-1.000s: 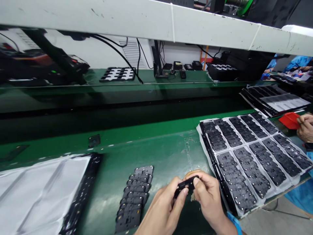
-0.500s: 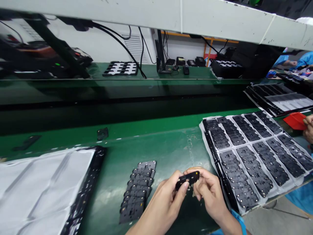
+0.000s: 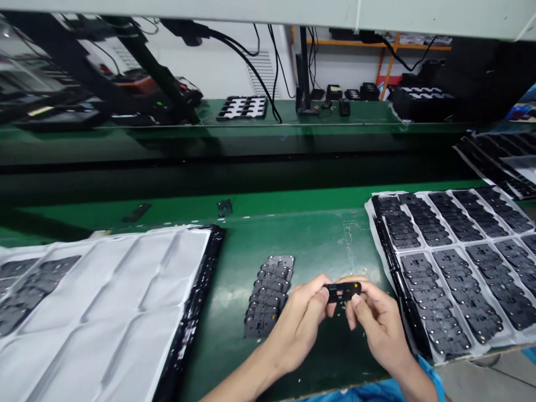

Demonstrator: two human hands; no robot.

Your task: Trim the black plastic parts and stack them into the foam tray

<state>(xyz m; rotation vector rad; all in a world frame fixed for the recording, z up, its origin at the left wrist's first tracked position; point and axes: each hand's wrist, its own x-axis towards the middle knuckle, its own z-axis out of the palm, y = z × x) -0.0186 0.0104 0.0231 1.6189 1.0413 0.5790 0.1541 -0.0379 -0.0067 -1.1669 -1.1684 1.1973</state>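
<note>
A small black plastic part [image 3: 343, 292] with a yellow spot near its right end is held level between my hands. My left hand [image 3: 307, 307] pinches its left end between thumb and fingers. On the right end, the thumb and fingers of my right hand [image 3: 379, 318] are closed. A few tiny pale bits show just below the part, too small to name. Just left of my left hand, an overlapping row of similar flat black parts [image 3: 270, 293] lies on the green bench [image 3: 312, 237].
To the right stands a white-lined tray [image 3: 427, 254] with black parts in its compartments. Another white tray [image 3: 138, 290] is at the left, with parts in its far-left compartments. Two loose black pieces lie behind, one a squarish piece [image 3: 225, 208]. A pale beam [image 3: 251, 12] crosses overhead.
The view has swung left, so bench items sit further right. The black part has turned from tilted to nearly level, and my right fingers now grip its right end.
</note>
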